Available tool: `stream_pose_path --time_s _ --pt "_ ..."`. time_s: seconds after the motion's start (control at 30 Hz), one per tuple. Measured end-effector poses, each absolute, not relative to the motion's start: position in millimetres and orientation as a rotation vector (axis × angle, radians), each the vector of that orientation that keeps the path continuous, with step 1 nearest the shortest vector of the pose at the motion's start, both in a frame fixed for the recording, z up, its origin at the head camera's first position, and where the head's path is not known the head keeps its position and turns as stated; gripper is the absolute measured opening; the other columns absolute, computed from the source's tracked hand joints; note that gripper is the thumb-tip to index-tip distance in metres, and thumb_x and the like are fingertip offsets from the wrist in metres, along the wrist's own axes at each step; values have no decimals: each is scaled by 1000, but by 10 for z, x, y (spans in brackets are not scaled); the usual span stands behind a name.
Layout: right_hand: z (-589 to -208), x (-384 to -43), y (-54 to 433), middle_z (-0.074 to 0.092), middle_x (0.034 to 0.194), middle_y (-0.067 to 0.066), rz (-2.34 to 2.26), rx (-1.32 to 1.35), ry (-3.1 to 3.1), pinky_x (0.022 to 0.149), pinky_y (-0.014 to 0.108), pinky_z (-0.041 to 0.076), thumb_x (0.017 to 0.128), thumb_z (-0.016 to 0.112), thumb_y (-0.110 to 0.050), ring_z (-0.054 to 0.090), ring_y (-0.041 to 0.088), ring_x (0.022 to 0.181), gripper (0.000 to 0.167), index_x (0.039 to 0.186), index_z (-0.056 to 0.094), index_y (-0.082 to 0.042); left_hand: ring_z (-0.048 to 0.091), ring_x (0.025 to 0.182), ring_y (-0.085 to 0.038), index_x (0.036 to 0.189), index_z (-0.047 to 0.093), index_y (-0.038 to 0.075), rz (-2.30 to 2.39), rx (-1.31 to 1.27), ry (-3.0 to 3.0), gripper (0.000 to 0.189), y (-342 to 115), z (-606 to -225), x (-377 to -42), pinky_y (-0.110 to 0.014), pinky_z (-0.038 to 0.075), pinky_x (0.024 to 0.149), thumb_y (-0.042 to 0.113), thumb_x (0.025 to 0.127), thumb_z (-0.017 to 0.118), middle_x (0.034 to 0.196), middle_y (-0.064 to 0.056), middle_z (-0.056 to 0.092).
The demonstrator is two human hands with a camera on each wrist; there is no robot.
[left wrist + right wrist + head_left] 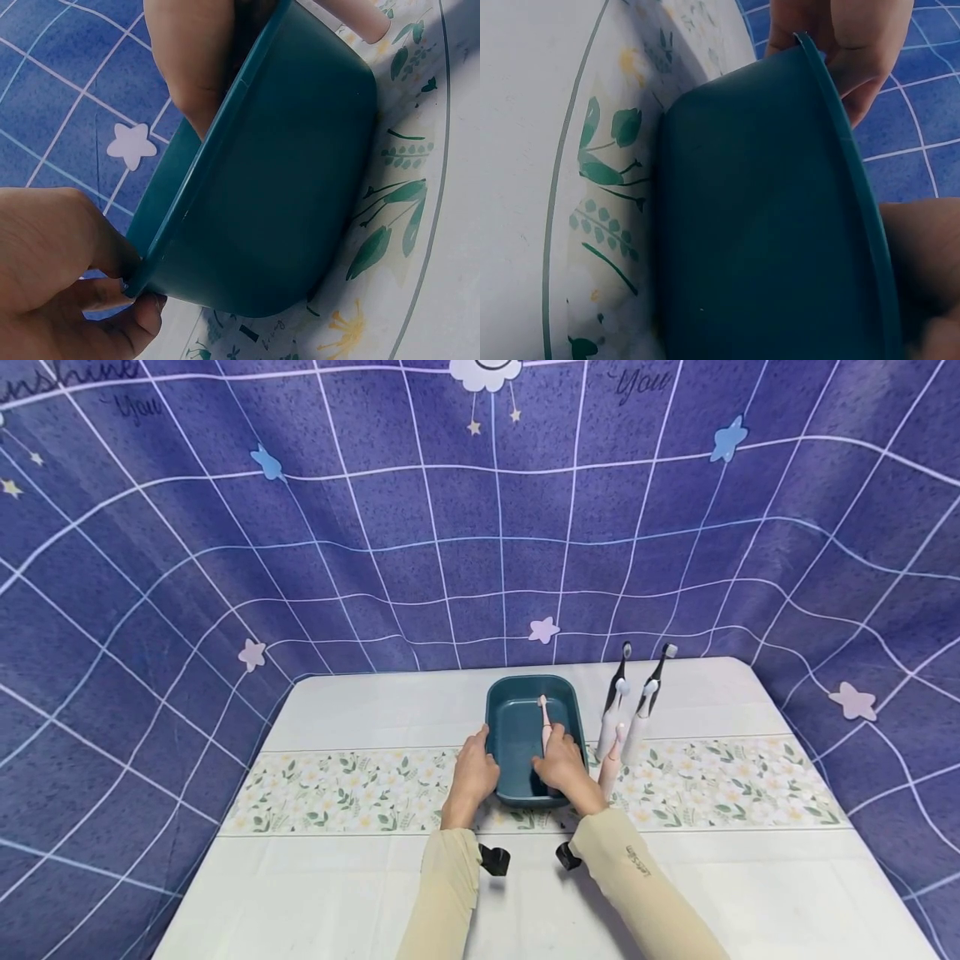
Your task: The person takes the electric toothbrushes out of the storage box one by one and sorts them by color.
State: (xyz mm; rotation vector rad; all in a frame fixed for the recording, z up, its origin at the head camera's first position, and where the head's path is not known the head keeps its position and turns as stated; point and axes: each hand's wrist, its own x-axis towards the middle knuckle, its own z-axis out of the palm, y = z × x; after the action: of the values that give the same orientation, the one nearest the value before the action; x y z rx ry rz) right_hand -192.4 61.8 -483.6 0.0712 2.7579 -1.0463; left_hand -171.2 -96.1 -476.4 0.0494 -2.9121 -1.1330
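A deep teal plastic basin (pixel 517 739) stands on the table. My left hand (pixel 476 767) grips its left rim; in the left wrist view the thumb and fingers of that hand (pixel 52 262) pinch the rim (pixel 142 274). Inside the basin, toward its right side, my right hand (pixel 564 762) holds a pink electric toothbrush (pixel 546 732) by the handle, its brush head pointing away from me. Most of the handle is hidden under the hand. In the right wrist view the basin wall (pixel 757 217) covers the toothbrush and much of the right hand.
Right of the basin several electric toothbrushes stand upright: a pink one (pixel 610 770) nearest, two white ones (pixel 611 727) behind it, and black ones (pixel 617 683) at the back. A blue gridded curtain (pixel 450 568) hangs behind the white table (pixel 360 710) with its floral band.
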Motion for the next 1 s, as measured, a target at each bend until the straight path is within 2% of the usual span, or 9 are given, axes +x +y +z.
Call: stream_pose_path --time_s 0.27,0.57,0.83,1.0 --pt "-4882 -1965 605 49 119 31 -1024 99 2803 93 51 45 81 71 -13 53 44 109 69 135 32 4 49 125 -38 146 38 2 -1134 47 -2901 54 -959 -4761 -1711 -48 40 105 -1 93 46 134 -23 50" --pt "-4915 -1973 609 57 114 28 -954 98 2772 86 51 49 79 68 -18 59 45 102 62 128 40 6 49 125 -38 146 38 2 -1131 48 -2903 55 -959 -4777 -1719 -47 40 106 -1 92 47 135 -23 50" --pt "-4910 -1967 643 63 103 17 -1073 49 2746 81 48 50 82 69 -19 61 35 93 45 120 51 -2 49 125 -37 146 38 3 -1128 59 -2916 55 -954 -4778 -1718 -47 40 106 -2 92 46 135 -23 50" --pt "-4871 -1953 639 65 101 11 -1246 66 2730 82 43 49 81 68 -16 61 27 89 49 125 51 -6 50 125 -37 145 39 2 -1116 57 -2905 54 -956 -4771 -1723 -47 40 106 -2 91 47 134 -23 51"
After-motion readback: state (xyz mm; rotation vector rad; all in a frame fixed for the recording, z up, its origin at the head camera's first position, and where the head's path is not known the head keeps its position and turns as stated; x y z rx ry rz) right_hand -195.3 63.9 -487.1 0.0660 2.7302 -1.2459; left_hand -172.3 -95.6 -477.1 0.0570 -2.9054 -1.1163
